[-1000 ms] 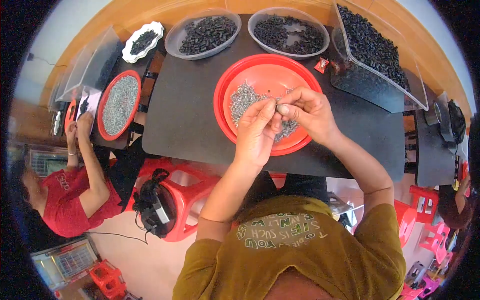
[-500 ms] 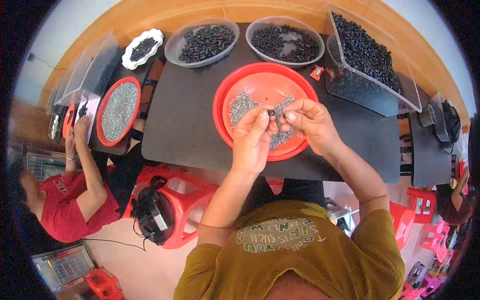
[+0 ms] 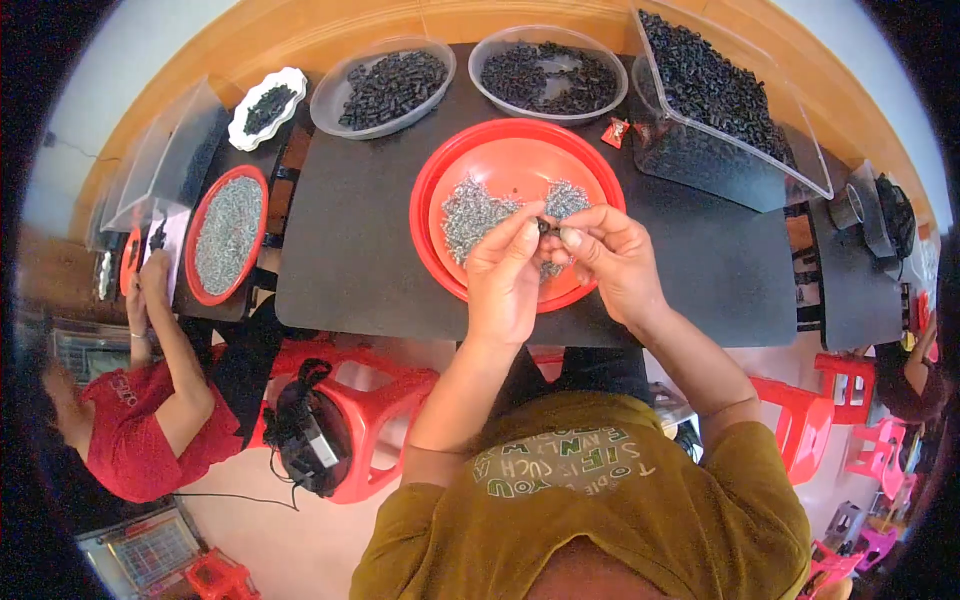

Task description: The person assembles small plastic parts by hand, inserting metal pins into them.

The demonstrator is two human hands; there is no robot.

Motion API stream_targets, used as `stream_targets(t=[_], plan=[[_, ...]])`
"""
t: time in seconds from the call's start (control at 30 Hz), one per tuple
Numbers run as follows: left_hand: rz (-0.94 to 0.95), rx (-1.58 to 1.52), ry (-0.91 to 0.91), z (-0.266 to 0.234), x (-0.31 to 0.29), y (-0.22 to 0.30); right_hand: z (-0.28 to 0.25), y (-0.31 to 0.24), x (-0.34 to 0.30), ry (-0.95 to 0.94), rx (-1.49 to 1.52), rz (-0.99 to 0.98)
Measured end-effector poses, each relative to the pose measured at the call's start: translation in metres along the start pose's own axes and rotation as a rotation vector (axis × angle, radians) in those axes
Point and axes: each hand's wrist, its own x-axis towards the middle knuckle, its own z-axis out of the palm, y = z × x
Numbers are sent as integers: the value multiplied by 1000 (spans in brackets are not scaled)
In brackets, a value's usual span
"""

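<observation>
Over the red basin, my left hand pinches a small black plastic piece between thumb and fingers. My right hand is closed with its thumb and fingertips against the piece's right side; whatever it pinches is too small to make out. Beneath my hands, small silver metal pieces that look like screws lie in two heaps in the basin.
Two clear round trays of black pieces stand at the back. A clear bin full of them is at right. On the left are a red tray of silver pieces, a white dish and a co-worker.
My hands have come closer together, and my right fingertips now meet the black piece. The view has shifted slightly, so the table's things appear farther left.
</observation>
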Motion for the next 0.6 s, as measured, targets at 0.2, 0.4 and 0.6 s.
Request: stream_targets(t=[0.2, 0.4, 0.6], plan=[[52, 50, 13, 2, -1, -5, -2, 8, -2, -34, -14, -107], [48, 75, 28, 4, -3, -7, -1, 15, -5, 17, 50, -137], [74, 54, 46, 5, -4, -9, -1, 19, -8, 11, 81, -222]])
